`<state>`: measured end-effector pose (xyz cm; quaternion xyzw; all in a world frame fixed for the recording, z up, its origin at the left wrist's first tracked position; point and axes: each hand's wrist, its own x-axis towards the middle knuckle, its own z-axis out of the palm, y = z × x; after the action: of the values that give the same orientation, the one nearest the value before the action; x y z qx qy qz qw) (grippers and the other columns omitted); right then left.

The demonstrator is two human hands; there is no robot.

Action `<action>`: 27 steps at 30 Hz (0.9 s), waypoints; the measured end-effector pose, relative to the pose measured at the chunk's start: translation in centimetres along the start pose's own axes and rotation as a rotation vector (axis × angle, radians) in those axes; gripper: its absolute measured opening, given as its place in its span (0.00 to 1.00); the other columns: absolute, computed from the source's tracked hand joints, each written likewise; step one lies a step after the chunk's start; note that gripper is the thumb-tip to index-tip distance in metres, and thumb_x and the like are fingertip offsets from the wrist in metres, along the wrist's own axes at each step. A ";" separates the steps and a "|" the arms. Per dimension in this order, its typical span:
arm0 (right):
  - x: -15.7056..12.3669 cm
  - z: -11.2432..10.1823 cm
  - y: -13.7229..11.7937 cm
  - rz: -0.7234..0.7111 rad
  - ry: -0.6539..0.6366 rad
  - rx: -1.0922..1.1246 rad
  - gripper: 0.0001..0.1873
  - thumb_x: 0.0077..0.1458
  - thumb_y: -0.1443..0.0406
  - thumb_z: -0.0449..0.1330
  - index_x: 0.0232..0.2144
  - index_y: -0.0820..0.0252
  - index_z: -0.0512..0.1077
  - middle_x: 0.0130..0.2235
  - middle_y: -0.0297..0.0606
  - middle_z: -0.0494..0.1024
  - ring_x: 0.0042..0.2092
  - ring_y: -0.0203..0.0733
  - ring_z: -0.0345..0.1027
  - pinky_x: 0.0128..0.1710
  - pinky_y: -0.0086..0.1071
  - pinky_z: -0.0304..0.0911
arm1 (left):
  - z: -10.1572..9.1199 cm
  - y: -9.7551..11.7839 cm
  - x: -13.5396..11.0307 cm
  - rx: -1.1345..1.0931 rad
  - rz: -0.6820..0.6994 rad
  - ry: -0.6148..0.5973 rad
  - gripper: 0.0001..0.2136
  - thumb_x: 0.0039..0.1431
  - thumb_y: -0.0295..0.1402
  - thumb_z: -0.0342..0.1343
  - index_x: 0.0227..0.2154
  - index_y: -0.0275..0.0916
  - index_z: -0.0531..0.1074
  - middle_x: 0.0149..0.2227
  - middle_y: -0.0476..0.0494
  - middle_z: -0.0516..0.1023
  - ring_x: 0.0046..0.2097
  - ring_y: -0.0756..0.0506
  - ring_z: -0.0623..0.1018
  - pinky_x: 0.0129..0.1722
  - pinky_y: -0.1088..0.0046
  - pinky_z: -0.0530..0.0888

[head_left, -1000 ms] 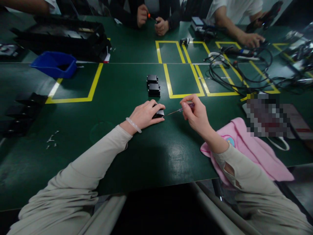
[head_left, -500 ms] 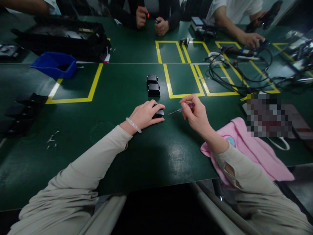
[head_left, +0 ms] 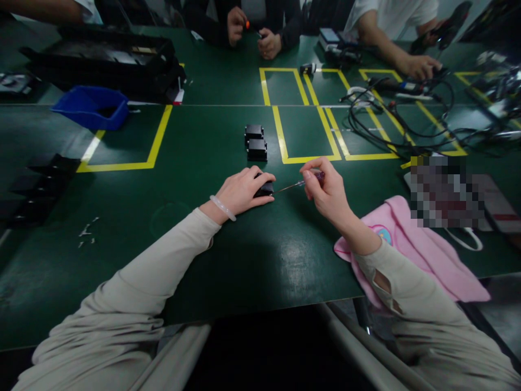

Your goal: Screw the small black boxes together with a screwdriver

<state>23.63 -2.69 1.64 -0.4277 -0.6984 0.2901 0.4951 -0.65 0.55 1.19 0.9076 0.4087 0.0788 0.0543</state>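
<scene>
My left hand point(head_left: 243, 190) is closed round a small black box point(head_left: 266, 189) on the green table, and the fingers cover much of it. A screwdriver point(head_left: 290, 188) is pinched in my right hand point(head_left: 325, 184). Its thin metal shaft points left and its tip meets the box's right side, near a small bright spot. The handle looks dark purple and is partly hidden by the fingers. Just beyond my left hand, two similar black boxes point(head_left: 256, 148) stand one behind the other, with small metal bits at their sides.
Small screws point(head_left: 86, 231) lie at the left, near more black parts point(head_left: 35, 190). Beyond are a blue bin point(head_left: 91, 107) and a black tray point(head_left: 101, 60). A pink cloth point(head_left: 411, 244) rests by my right forearm; cables point(head_left: 399, 119) spread behind it. Co-workers' hands point(head_left: 268, 43) are across the table.
My hands, the box and the screwdriver stay almost in place. Across the table, a co-worker's hand with an orange-tipped tool has shifted slightly.
</scene>
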 end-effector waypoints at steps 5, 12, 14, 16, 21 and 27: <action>0.0 0.1 -0.1 -0.007 -0.004 0.012 0.11 0.70 0.54 0.55 0.40 0.54 0.66 0.27 0.27 0.67 0.22 0.31 0.60 0.25 0.31 0.55 | 0.1 -0.1 0.0 0.012 0.005 0.003 0.22 0.68 0.48 0.56 0.60 0.44 0.67 0.53 0.39 0.73 0.51 0.38 0.75 0.42 0.66 0.71; -0.1 0.0 0.1 0.012 -0.009 -0.049 0.13 0.70 0.52 0.54 0.39 0.54 0.66 0.27 0.28 0.66 0.24 0.33 0.59 0.25 0.31 0.53 | 0.3 -0.2 0.1 0.011 0.010 0.012 0.23 0.67 0.48 0.57 0.60 0.45 0.67 0.53 0.39 0.73 0.51 0.38 0.75 0.42 0.66 0.71; -0.2 0.1 0.1 0.008 0.003 -0.062 0.12 0.70 0.53 0.54 0.43 0.54 0.65 0.29 0.29 0.68 0.25 0.34 0.61 0.26 0.31 0.55 | 0.2 -0.2 0.1 0.009 0.011 0.012 0.23 0.68 0.48 0.57 0.60 0.44 0.67 0.53 0.38 0.73 0.51 0.38 0.75 0.42 0.66 0.71; -0.2 0.1 0.0 -0.002 0.011 -0.086 0.11 0.70 0.54 0.54 0.46 0.54 0.65 0.30 0.31 0.69 0.28 0.35 0.64 0.27 0.31 0.56 | 0.2 -0.1 0.1 0.005 0.010 0.010 0.22 0.68 0.48 0.57 0.59 0.44 0.67 0.53 0.38 0.73 0.51 0.38 0.75 0.42 0.66 0.71; -0.2 0.0 -0.5 -0.031 -0.013 -0.124 0.09 0.69 0.57 0.54 0.41 0.55 0.65 0.30 0.30 0.70 0.28 0.35 0.65 0.29 0.32 0.57 | 0.1 0.0 0.0 0.001 0.004 0.010 0.22 0.67 0.48 0.57 0.59 0.44 0.68 0.53 0.38 0.73 0.50 0.38 0.75 0.41 0.66 0.72; -0.1 -0.1 -0.7 -0.030 -0.025 -0.089 0.04 0.68 0.62 0.54 0.41 0.55 0.66 0.30 0.29 0.69 0.27 0.34 0.63 0.29 0.31 0.57 | 0.2 -0.1 0.1 0.002 0.009 0.013 0.23 0.67 0.48 0.57 0.59 0.44 0.67 0.53 0.38 0.73 0.50 0.38 0.75 0.41 0.66 0.72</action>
<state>23.50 -3.07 2.18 -0.4352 -0.7230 0.2567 0.4712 -0.66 0.66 0.93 0.9090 0.4049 0.0847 0.0501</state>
